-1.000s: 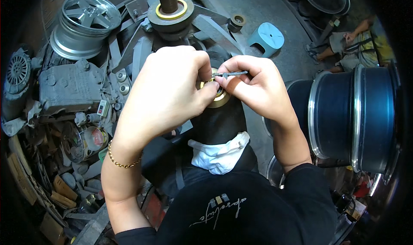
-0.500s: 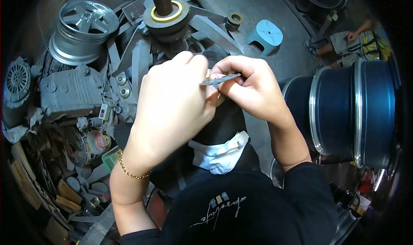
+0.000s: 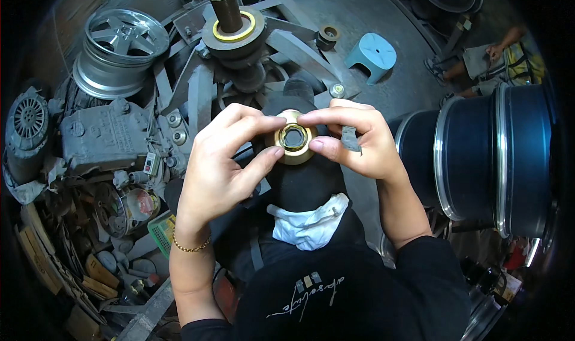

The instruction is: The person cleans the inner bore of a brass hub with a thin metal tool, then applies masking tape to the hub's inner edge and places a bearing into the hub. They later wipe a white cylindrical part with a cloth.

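Note:
A round gold-coloured metal piece (image 3: 296, 157) with a dark, angular recess in its middle is upheld between my hands, above my dark-clad leg. My left hand (image 3: 221, 158) pinches its left rim between index finger and thumb. From the right, my right hand (image 3: 368, 140) grips the opposite rim with its index fingertip and thumb. A small grey, worn strip (image 3: 350, 138), perhaps abrasive cloth, sticks out between the fingers of that same hand. On my lap lies a crumpled white cloth (image 3: 311, 224).
Ahead stands a machine spindle with a yellow ring (image 3: 248, 32) on a metal frame. A silver wheel rim (image 3: 102, 71) and a dusty motor housing (image 3: 105, 134) are at left. Dark blue rims (image 3: 467, 155) line the right. Beyond are a light-blue stool (image 3: 374, 56) and a seated person (image 3: 497, 56).
My left hand has turned and moved back from over the right, uncovering the gold-coloured piece. The grey strip has shifted from between both hands into my right fingers.

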Available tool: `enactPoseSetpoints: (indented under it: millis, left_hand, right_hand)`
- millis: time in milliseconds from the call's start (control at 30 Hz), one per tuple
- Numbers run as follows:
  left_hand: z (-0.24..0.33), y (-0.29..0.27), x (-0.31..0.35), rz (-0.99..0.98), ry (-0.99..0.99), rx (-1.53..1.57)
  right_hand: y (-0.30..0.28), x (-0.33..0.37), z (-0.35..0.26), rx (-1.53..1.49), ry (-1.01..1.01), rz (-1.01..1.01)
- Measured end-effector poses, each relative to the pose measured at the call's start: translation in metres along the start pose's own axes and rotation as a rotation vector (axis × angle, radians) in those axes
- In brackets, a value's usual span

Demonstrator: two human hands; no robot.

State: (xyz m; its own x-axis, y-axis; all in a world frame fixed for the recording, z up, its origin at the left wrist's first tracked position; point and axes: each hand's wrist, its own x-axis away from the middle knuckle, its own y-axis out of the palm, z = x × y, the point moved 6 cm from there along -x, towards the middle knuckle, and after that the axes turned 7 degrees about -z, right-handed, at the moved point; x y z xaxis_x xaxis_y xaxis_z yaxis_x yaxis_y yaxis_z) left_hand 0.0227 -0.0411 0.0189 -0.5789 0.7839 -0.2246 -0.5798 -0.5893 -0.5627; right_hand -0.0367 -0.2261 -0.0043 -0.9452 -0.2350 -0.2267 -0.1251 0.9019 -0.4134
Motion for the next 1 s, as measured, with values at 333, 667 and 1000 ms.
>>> enactPoseSetpoints:
  millis: [333,667,1000]
  left_hand:
    - [-0.004,-0.003,-0.005,-0.004,0.021,-0.014]
    - [0.0,0.001,-0.001,0.084,0.043,-0.05]
    - [0.006,0.001,-0.002,0.083,0.097,-0.124]
  right_hand:
    - [0.003,-0.008,-0.007,0.023,-0.078,0.016]
    - [0.005,-0.006,-0.017,0.227,-0.185,0.061]
    - [0.004,-0.009,-0.028,0.433,-0.289,-0.031]
